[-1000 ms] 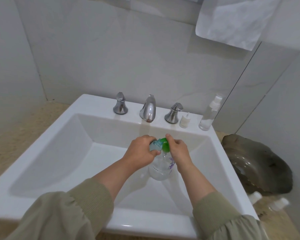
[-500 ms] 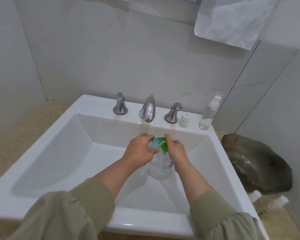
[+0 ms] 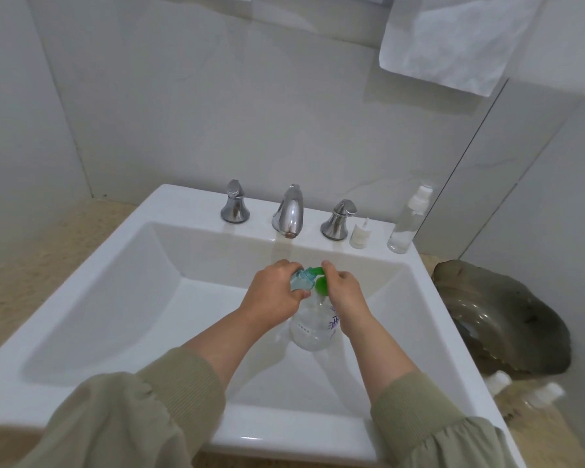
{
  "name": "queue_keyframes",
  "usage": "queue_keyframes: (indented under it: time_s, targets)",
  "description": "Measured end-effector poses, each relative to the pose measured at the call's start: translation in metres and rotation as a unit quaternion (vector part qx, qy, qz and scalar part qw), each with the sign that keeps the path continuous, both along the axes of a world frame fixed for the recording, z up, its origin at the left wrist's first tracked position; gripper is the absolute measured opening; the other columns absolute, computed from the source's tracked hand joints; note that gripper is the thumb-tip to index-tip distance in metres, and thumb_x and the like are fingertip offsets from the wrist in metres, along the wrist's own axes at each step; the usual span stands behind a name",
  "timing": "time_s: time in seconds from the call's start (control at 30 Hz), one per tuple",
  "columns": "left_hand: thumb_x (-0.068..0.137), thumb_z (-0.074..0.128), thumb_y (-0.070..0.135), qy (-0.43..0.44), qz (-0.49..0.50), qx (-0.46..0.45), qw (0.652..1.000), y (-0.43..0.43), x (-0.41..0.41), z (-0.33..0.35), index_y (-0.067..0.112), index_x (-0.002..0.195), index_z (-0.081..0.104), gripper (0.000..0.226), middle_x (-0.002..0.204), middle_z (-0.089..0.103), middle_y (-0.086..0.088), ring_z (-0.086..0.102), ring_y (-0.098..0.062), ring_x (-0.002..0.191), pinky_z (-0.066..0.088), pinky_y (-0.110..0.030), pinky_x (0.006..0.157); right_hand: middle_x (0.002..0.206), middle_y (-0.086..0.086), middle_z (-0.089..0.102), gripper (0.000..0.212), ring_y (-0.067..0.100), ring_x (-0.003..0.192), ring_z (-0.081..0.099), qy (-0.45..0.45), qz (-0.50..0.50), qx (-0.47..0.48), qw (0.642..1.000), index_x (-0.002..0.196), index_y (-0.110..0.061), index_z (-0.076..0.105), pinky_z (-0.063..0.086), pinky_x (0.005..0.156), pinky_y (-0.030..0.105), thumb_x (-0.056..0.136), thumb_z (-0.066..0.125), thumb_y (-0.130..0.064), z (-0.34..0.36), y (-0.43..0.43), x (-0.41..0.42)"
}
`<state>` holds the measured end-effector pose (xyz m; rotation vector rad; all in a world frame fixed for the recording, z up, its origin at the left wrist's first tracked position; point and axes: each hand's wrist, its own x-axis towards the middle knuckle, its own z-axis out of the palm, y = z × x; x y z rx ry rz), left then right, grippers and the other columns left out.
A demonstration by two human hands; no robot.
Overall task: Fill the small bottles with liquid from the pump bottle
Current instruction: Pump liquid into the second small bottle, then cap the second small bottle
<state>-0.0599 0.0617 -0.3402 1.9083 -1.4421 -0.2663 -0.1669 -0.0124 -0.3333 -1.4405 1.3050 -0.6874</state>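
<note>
Filling step, I judge: small bottle (image 3: 301,281) is held at the spout of the pump head (image 3: 321,288), at its 9 o'clock. Pump bottle (image 3: 313,331) is upright in the sink (image 3: 183,206) basin, at 6 o'clock from the tap (image 3: 289,211). L hand (image 3: 273,293) fingers are clamped round the small bottle. R hand (image 3: 344,292) fingers are curled over the pump head. Next: steady strokes, keeping mouth under spout.

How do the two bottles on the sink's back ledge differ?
The tall bottle rises well above the short bottle. The tall bottle is clear and slim with a spray-type top; the short bottle looks milky white with a thin pointed tip. The short bottle stands next to the right tap handle, the tall bottle nearer the ledge's corner. Both stand upright with white tops.
</note>
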Motion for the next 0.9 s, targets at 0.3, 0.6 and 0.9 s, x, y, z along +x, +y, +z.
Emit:
queue_keyframes:
  time_s: [0.3, 0.6, 0.9]
  targets:
    - [0.085, 0.064, 0.014, 0.137, -0.020, 0.024, 0.990, 0.000, 0.001, -0.001, 0.015, 0.115, 0.056, 0.031, 0.111, 0.061, 0.000, 0.055, -0.016, 0.102, 0.041, -0.023, 0.087, 0.077, -0.002, 0.056, 0.036, 0.018, 0.079, 0.053, -0.006, -0.116, -0.153, 0.981, 0.087, -0.008, 0.054, 0.034, 0.070, 0.025, 0.096, 0.044, -0.042, 0.009, -0.010, -0.009]
    - [0.088, 0.060, 0.013, 0.195, 0.008, 0.020, 0.980, 0.003, 0.008, -0.004, 0.013, 0.117, 0.052, 0.030, 0.114, 0.060, -0.002, 0.055, -0.018, 0.105, 0.041, -0.026, 0.089, 0.139, 0.007, 0.045, 0.057, 0.022, 0.131, 0.037, 0.006, -0.185, -0.282, 0.941, 0.137, -0.006, 0.039, 0.031, 0.103, 0.028, 0.088, 0.060, -0.025, 0.011, -0.050, -0.005]
    - [0.088, 0.061, 0.013, 0.196, 0.005, 0.017, 0.980, 0.002, 0.009, -0.005, 0.012, 0.119, 0.051, 0.032, 0.116, 0.061, -0.003, 0.055, -0.016, 0.105, 0.038, -0.021, 0.087, 0.135, 0.012, 0.048, 0.063, 0.027, 0.127, 0.042, 0.049, -0.165, -0.251, 0.953, 0.139, -0.008, 0.039, 0.035, 0.104, 0.036, 0.084, 0.065, -0.025, 0.006, -0.077, 0.008]
